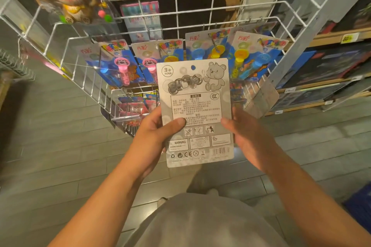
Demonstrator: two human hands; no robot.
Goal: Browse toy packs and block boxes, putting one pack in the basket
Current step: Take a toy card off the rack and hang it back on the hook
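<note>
Before white wire racks (200,16), left hand (154,136) and right hand (249,136) grasp a flat grey cardboard toy pack (196,106)

A toy shop: carded bubble packs (118,62) on wire display racks (200,18), price-tagged shelves (329,38).

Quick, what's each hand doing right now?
Left hand: holding the bubble toy pack by its left edge, thumb on the printed back.
Right hand: holding the same pack's right edge.

white wire rack (200,20) | grey plank floor (60,146) | wooden shelves (331,36) right
</note>
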